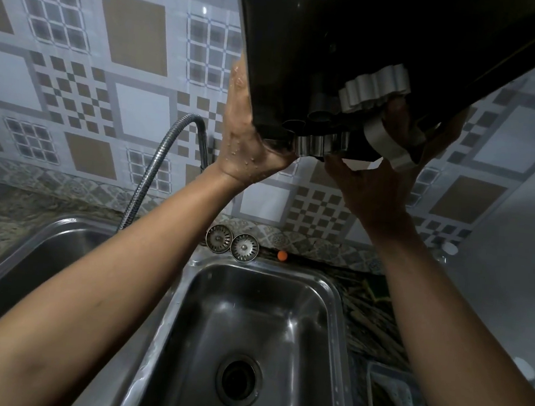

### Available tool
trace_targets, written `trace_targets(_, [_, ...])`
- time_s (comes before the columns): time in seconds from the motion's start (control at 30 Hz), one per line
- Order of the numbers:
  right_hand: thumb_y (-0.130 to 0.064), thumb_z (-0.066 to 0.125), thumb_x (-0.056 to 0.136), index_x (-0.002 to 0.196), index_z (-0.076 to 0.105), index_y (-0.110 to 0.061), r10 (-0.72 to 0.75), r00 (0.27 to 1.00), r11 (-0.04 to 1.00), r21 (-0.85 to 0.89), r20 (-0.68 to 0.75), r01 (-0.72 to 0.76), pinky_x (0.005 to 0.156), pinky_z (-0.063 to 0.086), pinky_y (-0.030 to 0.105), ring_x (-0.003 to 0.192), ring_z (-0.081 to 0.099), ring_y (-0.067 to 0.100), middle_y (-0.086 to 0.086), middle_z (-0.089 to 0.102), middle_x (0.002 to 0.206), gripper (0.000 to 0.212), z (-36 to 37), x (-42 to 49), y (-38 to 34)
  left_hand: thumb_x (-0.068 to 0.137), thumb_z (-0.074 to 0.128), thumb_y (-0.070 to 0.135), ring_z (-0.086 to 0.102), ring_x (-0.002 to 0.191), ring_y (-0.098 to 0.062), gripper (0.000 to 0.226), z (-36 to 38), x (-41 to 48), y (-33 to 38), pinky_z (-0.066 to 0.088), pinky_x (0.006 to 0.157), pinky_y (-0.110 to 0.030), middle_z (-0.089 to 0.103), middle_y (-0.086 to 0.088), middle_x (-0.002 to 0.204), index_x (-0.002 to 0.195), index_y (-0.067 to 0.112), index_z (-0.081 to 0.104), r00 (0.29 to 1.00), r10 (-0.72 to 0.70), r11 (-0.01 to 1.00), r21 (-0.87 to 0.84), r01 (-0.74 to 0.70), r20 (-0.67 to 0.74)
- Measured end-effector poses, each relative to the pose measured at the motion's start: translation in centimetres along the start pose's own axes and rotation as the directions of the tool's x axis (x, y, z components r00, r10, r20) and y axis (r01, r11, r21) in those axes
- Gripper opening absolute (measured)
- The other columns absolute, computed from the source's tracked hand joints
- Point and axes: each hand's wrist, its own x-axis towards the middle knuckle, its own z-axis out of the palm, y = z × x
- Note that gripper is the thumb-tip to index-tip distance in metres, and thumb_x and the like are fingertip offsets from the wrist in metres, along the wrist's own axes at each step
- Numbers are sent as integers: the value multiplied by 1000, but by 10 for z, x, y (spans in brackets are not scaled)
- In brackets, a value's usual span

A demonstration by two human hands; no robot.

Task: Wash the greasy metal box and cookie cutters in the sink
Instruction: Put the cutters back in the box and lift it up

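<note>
Head view: dark metal box (338,47) tilted overhead, with scalloped cookie cutters (375,87) heaped low. Straight-fingered, the left hand (249,136) presses its side — the right hand (374,189) clasps its corner.

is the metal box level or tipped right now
Tipped. The left hand and right hand hold the metal box above the sink, opening toward the camera, cookie cutters heaped in its lowest corner.

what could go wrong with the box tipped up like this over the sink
1. The cookie cutters sit bunched at the low edge of the tilted metal box. They could spill past the right hand and drop into the sink.
2. The drain is open, and both strainers are out on the counter, so a small cutter might lodge there.
3. The left hand is beaded with water and only presses flat on the box's side, so it could slip.
</note>
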Motion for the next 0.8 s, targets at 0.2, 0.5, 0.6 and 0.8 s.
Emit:
trace_targets(0.2, [-54, 74, 78, 125, 46, 23, 53, 999, 997, 57, 10, -53, 104, 38, 17, 127, 51, 7, 36, 52, 126, 94, -1, -7, -1, 84, 43, 77, 44, 94, -7, 87, 4, -6, -3, 32, 83, -2, 56, 6, 89, 111, -2, 64, 998, 55, 997, 51, -56, 10])
trace_targets(0.5, [-67, 66, 78, 131, 33, 28, 163, 977, 971, 154, 137, -184, 103, 32, 7, 129, 42, -10, 29, 42, 140, 113, 1, -31, 4, 71, 82, 43, 60, 101, -45, 79, 4, -21, 17, 49, 90, -43, 61, -36, 102, 102, -25, 57, 940, 221, 975, 61, -212, -261])
trace_targets(0.6, [-61, 70, 79, 125, 58, 4, 188, 977, 978, 70, 103, -195, 104, 43, 28, 129, 52, 24, 37, 49, 129, 81, 0, -20, 11, 76, 72, 61, 59, 91, -18, 78, 5, -13, 7, 37, 86, -12, 66, -21, 89, 89, -16, 65, 959, 185, 982, 75, -172, -216])
trace_targets(0.8, [-58, 73, 77, 123, 60, 6, 220, 963, 975, -76, 153, -211, 104, 42, 29, 130, 50, 30, 37, 51, 127, 80, 6, -52, 27, 73, 79, 49, 60, 101, -49, 78, 20, -40, -1, 50, 86, -55, 61, -36, 104, 105, -20, 60, 962, 171, 985, 46, -165, -215])
